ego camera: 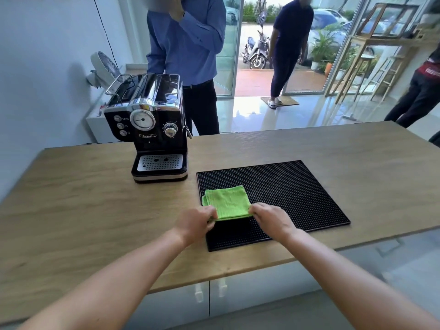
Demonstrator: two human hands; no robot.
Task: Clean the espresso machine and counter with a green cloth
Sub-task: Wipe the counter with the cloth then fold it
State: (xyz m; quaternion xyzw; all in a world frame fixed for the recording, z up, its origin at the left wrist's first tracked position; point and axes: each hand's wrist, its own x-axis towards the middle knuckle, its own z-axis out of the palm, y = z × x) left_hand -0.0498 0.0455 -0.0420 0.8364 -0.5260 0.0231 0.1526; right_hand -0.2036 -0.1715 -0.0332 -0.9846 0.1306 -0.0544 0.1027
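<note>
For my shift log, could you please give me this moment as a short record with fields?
cloth: green cloth, folded, lying on the near left part of the black mat
left: left hand pinches its near left corner
right: right hand pinches its near right corner
mat: flat on the wooden counter
machine: espresso machine, upright on the counter, beyond the mat's left edge, untouched

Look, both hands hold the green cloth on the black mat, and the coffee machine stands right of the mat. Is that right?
No. In the head view the coffee machine stands left of the black mat, not right. The left hand and right hand do hold the green cloth on it.
</note>
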